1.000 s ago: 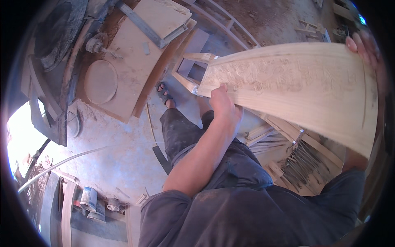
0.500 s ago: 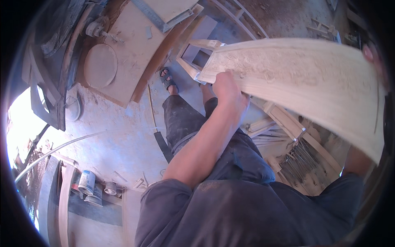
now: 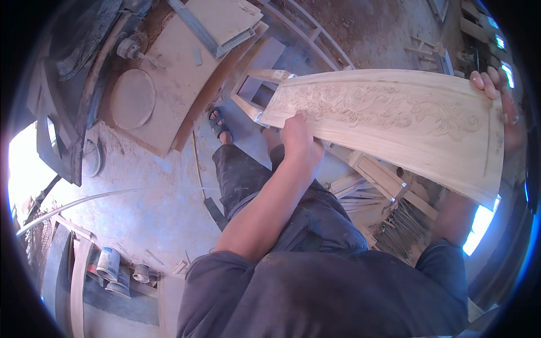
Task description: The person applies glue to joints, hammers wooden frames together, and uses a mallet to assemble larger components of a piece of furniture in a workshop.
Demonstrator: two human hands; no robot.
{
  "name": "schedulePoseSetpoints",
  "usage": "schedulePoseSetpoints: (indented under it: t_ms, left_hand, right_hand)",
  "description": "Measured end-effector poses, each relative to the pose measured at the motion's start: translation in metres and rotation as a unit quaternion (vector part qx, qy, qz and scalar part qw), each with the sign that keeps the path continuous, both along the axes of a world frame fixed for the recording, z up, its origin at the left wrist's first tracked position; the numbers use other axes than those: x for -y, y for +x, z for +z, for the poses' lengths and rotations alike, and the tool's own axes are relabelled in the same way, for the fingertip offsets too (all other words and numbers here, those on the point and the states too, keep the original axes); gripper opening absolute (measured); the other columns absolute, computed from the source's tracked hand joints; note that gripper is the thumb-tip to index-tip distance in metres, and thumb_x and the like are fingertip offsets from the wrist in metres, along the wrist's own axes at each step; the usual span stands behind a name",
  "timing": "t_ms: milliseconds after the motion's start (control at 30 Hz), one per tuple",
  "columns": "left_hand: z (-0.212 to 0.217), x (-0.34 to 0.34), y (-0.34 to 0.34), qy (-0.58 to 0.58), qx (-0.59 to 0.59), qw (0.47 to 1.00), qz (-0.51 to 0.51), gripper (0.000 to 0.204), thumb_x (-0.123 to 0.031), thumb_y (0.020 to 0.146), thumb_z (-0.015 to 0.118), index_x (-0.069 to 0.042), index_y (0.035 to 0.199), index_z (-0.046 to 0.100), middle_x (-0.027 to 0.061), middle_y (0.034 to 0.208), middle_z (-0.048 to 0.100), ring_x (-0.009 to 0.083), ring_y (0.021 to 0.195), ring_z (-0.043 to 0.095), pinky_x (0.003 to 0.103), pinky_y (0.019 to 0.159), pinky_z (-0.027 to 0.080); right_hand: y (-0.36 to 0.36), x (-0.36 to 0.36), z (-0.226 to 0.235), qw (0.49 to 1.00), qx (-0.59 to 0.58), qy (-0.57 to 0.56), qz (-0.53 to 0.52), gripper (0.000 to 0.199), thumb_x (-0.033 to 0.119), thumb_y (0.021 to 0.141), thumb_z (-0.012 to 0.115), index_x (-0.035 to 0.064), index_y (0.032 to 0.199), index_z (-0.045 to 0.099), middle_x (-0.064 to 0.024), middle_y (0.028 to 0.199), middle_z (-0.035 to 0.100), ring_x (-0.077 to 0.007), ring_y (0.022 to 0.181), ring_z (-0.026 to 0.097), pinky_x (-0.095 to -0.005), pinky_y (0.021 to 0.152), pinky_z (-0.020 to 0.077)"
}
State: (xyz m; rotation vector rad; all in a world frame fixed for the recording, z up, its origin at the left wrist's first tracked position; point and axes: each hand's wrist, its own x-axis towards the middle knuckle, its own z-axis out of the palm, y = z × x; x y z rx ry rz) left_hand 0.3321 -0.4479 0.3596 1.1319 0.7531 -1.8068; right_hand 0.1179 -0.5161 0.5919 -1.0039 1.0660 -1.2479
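My left hand [image 3: 301, 135] is closed on the near long edge of a pale wooden panel [image 3: 389, 121], close to its narrow end. The fingers of my right hand [image 3: 495, 90] curl over the far corner of its broad end, so the panel spans the space between my two grips. Scrolling leaf carving [image 3: 360, 104] runs along its upper face, beginning just beyond my left fingers and stopping short of my right ones. The face tilts toward me.

Just past my left fingers, beyond the narrow end, a slatted wooden frame [image 3: 246, 107] juts out; I cannot tell whether the panel rests on it. Nearer to me than the panel, to the right of my left fingers, lie more wooden framing [image 3: 377, 174] and a heap of thin rods [image 3: 403, 228].

Well to the left of my left fingers stands a dusty worktable [image 3: 186, 73] with a pale round disc [image 3: 132, 98], a chuck holding a drill bit [image 3: 152, 61] and a flat metal bar [image 3: 194, 28]. My sandalled foot [image 3: 218, 121] is between that table and my left fingers. Far off to their lower left sit several cans [image 3: 108, 263].
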Motion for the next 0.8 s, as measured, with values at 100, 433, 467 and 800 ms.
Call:
schedulePoseSetpoints:
  t_ms: [100,433,467,800]
  left_hand:
    - [-0.01,-0.001,0.002,-0.037,-0.017,0.999,-0.013,0.042,-0.006,0.098,0.038,0.008,0.137,0.031,0.0227,0.132,0.048,0.0348,0.125,0.051,0.048,0.107,0.041]
    - [-0.02,0.017,0.01,0.02,0.014,0.996,-0.091,0.037,-0.012,0.098,0.043,0.006,0.131,0.041,0.0194,0.124,0.056,0.0337,0.106,0.062,0.049,0.093,0.051]
    - [-0.026,0.017,0.012,0.02,0.019,0.993,-0.114,0.037,-0.012,0.098,0.043,0.006,0.13,0.042,0.0193,0.122,0.057,0.034,0.105,0.063,0.049,0.092,0.052]
    - [-0.031,0.025,-0.005,0.025,0.02,0.997,-0.063,0.04,-0.01,0.096,0.046,0.004,0.133,0.041,0.0199,0.123,0.057,0.0354,0.107,0.062,0.05,0.09,0.053]
  right_hand:
    - [0.026,-0.001,-0.021,0.998,0.006,0.005,-0.068,0.026,0.036,0.092,0.045,0.0124,0.086,0.053,-0.003,0.082,0.048,-0.0173,0.099,0.048,-0.0331,0.099,0.0332]
    - [0.019,0.009,-0.042,0.991,0.049,-0.071,0.103,0.024,0.041,0.084,0.062,0.0199,0.077,0.052,0.0057,0.075,0.055,-0.0088,0.076,0.052,-0.0286,0.081,0.0346]
    - [0.021,0.015,-0.043,0.987,0.041,-0.082,0.135,0.025,0.042,0.083,0.064,0.0201,0.077,0.052,0.0057,0.076,0.055,-0.0089,0.076,0.052,-0.0286,0.081,0.0344]
    - [0.03,0.008,-0.028,0.997,-0.031,-0.068,0.023,0.023,0.038,0.082,0.055,0.0174,0.075,0.048,0.0029,0.071,0.047,-0.0105,0.071,0.046,-0.0324,0.081,0.0347]
